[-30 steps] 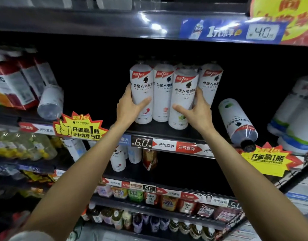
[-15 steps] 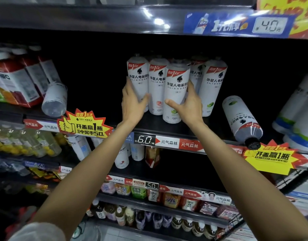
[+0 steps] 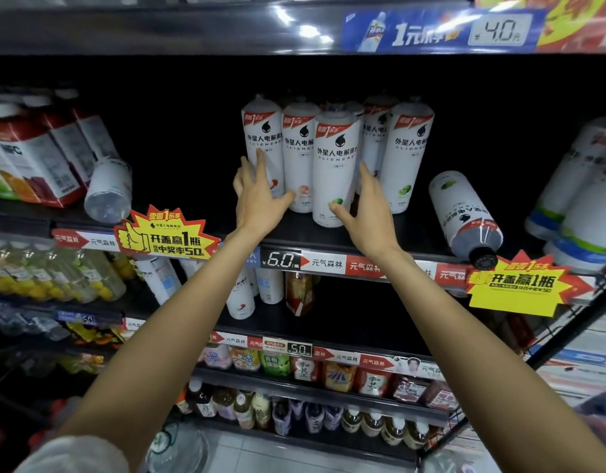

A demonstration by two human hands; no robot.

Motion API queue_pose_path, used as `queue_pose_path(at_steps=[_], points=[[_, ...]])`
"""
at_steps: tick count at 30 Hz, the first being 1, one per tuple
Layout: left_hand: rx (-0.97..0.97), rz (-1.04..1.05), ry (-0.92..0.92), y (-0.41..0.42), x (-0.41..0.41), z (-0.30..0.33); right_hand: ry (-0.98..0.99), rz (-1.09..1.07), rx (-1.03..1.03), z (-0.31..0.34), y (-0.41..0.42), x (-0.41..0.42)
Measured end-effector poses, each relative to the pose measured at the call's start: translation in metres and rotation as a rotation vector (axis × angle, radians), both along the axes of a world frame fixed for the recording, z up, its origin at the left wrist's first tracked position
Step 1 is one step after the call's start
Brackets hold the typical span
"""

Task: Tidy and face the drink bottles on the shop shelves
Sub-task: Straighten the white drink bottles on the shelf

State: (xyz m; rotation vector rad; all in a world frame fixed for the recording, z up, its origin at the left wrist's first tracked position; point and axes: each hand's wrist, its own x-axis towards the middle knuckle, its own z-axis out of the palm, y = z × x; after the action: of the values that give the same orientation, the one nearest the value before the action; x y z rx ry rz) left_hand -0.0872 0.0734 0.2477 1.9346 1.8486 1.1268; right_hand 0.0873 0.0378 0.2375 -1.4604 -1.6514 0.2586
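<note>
Shelf [image 3: 380,238] carries upright white bottle cluster [image 3: 300,158]; front bottle [image 3: 335,169] stands between hands, long axis vertical; right hand [image 3: 366,209] spread, cupping its right flank, nearer; left hand [image 3: 257,196] spread, fingers on leftmost bottle [image 3: 260,131]; toppled bottle [image 3: 465,213] well right of right hand.

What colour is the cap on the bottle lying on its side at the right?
Black, on the toppled white bottle; clearest in the head view.

Single head-worn wide-angle view, close to the shelves [image 3: 329,245], facing forward and slightly down, arm's length away
</note>
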Motion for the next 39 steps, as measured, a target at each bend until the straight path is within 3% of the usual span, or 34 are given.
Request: queue_pose_path(at_steps=[10, 14, 17, 20, 24, 27, 39], points=[[0.503, -0.164, -0.056, -0.12, 0.049, -0.037, -0.428, 0.016, 0.347, -0.042, -0.106, 0.066], [0.64, -0.256, 0.098, -0.164, 0.091, -0.089, -0.478, 0.115, 0.251, -0.089, -0.149, 0.117], [0.553, -0.334, 0.184, -0.178, 0.118, -0.136, -0.503, 0.138, 0.115, -0.134, -0.166, 0.148], [0.343, -0.349, 0.23, -0.17, 0.141, -0.177, -0.503, 0.099, 0.018, -0.171, -0.166, 0.181], [0.062, -0.239, 0.076, -0.137, 0.166, -0.231, -0.449, -0.003, -0.117, -0.214, -0.138, 0.215], [0.035, -0.189, -0.026, -0.108, 0.182, -0.258, -0.453, -0.096, -0.148, -0.237, -0.099, 0.23], [0.232, -0.342, -0.04, 0.006, 0.267, -0.308, -0.455, -0.536, -0.053, -0.29, 0.016, 0.261]])
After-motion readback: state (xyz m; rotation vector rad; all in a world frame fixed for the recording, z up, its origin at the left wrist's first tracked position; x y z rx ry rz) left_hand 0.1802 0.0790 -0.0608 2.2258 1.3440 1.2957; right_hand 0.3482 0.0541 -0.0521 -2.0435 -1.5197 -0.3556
